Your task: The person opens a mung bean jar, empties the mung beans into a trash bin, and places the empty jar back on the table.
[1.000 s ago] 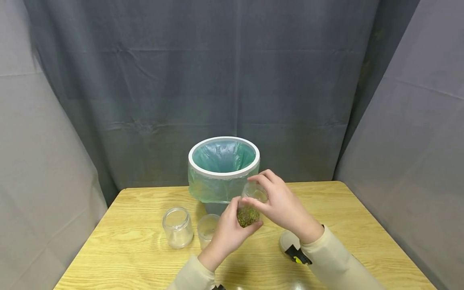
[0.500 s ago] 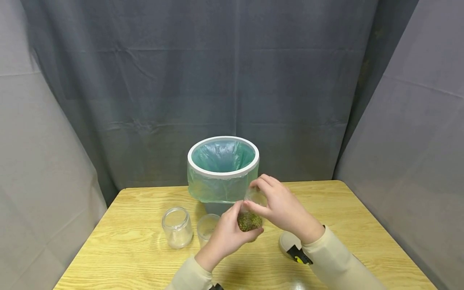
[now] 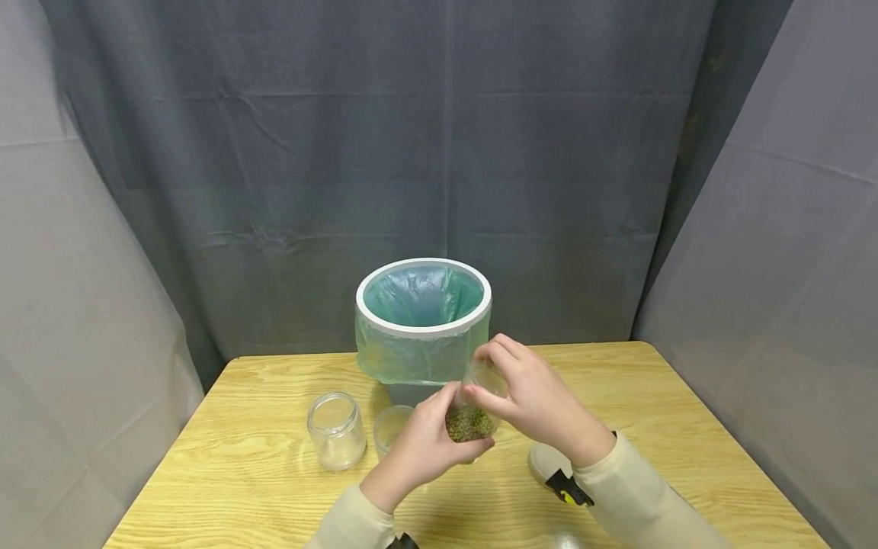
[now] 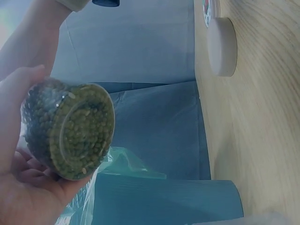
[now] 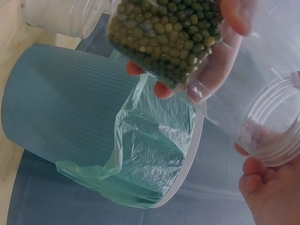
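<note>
A clear jar (image 3: pixel 470 424) with green mung beans (image 5: pixel 164 35) in its bottom part is held tilted above the table. My left hand (image 3: pixel 434 446) wraps round its lower part, thumb on one side and fingers on the other. At the upper end, the thumb and fingers of my right hand (image 3: pixel 531 393) curl round the open threaded mouth (image 5: pixel 276 122). The beans show through the jar's base (image 4: pixel 82 131) in the left wrist view. Part of the jar is hidden behind the fingers.
Behind the hands stands a bin with a green bag and white rim (image 3: pixel 425 332). Two clear open jars, one to the left (image 3: pixel 336 438) and one partly behind my left hand (image 3: pixel 389 427), stand on the table. A pale round lid (image 4: pixel 222 47) lies by my right wrist.
Both hands and the jar have come down slightly toward me, and the beans have shifted in the jar. The bin and the other jars stay in place.
</note>
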Demonstrator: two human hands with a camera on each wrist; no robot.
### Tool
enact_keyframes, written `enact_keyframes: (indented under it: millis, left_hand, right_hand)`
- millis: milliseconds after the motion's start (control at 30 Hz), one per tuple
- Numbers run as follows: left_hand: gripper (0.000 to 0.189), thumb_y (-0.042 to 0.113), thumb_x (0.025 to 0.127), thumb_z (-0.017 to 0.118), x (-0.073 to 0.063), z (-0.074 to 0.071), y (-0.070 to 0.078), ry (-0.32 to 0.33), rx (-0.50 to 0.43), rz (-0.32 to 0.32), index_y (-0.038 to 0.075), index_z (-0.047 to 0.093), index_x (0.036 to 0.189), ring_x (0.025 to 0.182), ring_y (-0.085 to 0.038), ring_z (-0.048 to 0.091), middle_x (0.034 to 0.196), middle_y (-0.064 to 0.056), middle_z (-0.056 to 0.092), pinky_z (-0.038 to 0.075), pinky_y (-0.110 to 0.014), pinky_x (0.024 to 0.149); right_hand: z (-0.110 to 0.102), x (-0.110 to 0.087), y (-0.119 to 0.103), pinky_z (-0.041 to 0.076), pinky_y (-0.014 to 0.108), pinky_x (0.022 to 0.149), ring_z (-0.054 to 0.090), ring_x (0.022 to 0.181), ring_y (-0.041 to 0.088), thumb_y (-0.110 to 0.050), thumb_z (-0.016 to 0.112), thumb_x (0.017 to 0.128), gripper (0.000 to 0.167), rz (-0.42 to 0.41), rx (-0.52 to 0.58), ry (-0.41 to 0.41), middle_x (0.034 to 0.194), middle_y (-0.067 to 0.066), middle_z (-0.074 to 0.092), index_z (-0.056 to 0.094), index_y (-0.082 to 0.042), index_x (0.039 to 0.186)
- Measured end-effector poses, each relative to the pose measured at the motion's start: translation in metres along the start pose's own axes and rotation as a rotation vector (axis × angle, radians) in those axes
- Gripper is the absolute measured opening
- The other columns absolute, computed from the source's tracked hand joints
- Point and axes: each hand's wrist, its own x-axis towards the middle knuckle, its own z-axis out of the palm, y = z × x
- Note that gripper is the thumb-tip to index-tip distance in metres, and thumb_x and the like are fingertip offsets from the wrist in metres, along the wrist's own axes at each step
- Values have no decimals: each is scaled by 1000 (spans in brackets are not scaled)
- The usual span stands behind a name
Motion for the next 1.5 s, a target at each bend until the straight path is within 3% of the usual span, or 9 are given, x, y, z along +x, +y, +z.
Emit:
enact_keyframes:
  millis: [267,533,733,967,1233,1367,1500]
  left_hand:
    - [44,29,80,89,0,-5,2,-39,-10,2,20,61,113,84,-3,60,96,9,64,54,-21,74]
    - [59,28,78,90,0,-11,1,-78,-26,-7,21,61,129,93,-4,64,109,6,69,56,-22,81]
    - [58,25,79,88,-1,-14,0,-146,-90,-20,22,61,130,93,-2,66,109,6,71,57,-23,81]
    - [60,23,80,88,-3,-16,-7,-228,-142,-7,17,61,133,98,-2,65,112,4,73,54,-24,88]
    - [53,13,82,84,-4,-20,-6,-390,-301,-28,10,62,130,101,-1,67,117,-6,74,53,-24,96]
    - [53,17,82,85,-5,-21,-5,-364,-277,-44,12,62,129,99,-2,67,114,-2,74,53,-23,93]
    - [55,24,81,88,-8,-18,-6,-284,-184,-52,16,60,128,96,-3,64,110,2,71,54,-23,86]
  right_hand:
    - [-2,-3,1,54,33,82,58,93,8,-37,72,93,29,-32,28,15,103,-6,59,64,-16,112]
    - [0,-4,4,54,33,79,60,89,13,-33,72,92,30,-59,49,28,103,-5,59,64,-14,114]
    - [0,-7,5,52,30,76,55,88,7,-31,72,91,31,-98,76,22,105,-4,61,64,-15,116]
    - [1,-10,8,55,30,78,58,91,8,-28,73,90,33,-155,135,-8,111,-6,61,63,-15,119]
    - [1,-11,11,55,33,89,61,105,11,-23,70,90,35,-317,261,-8,119,-2,63,64,-13,122]
    - [0,-13,12,53,33,94,61,111,12,-23,69,92,40,-325,269,-11,126,-1,63,63,-15,130]
    - [-3,-17,14,53,39,96,57,116,12,-44,63,101,55,-251,231,-49,137,-1,58,52,-17,148]
